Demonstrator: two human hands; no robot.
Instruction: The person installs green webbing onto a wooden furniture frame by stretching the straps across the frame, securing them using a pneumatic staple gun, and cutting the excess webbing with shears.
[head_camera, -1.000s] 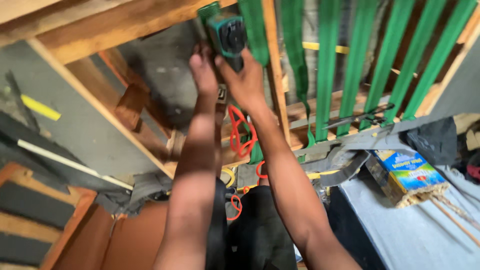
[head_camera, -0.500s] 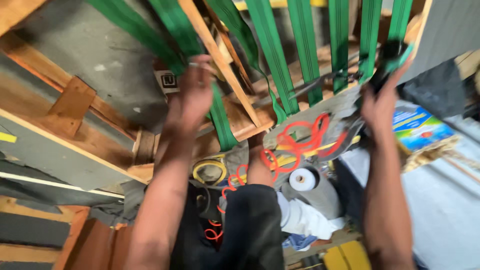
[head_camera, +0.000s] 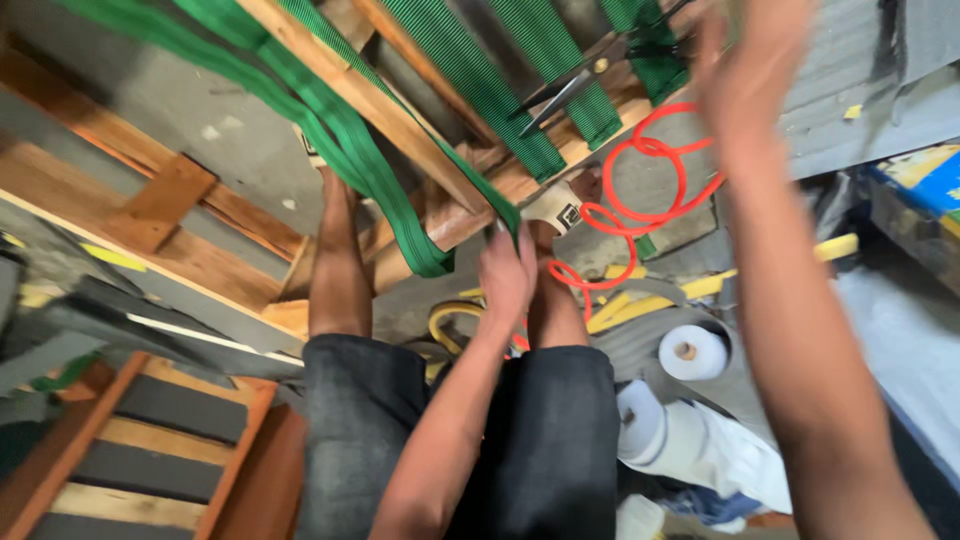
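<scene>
- The left hand (head_camera: 508, 272) was low in the middle of the view, its fingers curled against the lower rail (head_camera: 470, 215) of a wooden frame, where a green strap (head_camera: 345, 150) wrapped round the wood. The fingertips touched the strap's edge; a full grip on it could not be told.
- The right hand (head_camera: 748, 70) was raised at the top right and badly blurred. Its fingers looked spread wide with nothing in them, though the blur left that uncertain.
- Scissors (head_camera: 570, 88) lay across the frame between the green straps, left of the right hand and apart from it.
- Several more green straps (head_camera: 480, 80) ran slantwise across the frame, side by side, up to the top edge.
- An orange coiled hose (head_camera: 640, 195) lay in loops just beyond the rail, between the two hands.
- The person's knees, in dark shorts (head_camera: 540, 440), were at the bottom centre, with bare legs reaching under the frame.
- The floor (head_camera: 230, 120) was grey concrete, spotted and worn.
- A white paper roll (head_camera: 692, 352) lay on the floor to the right of the knees, with pale cloth just below it.
- Yellow strips (head_camera: 700, 285) lay on the floor near the roll.
- At the lower left stood a second wooden frame with dark webbing (head_camera: 170, 410) across it.
- A blue box (head_camera: 925, 185) showed at the right edge.
</scene>
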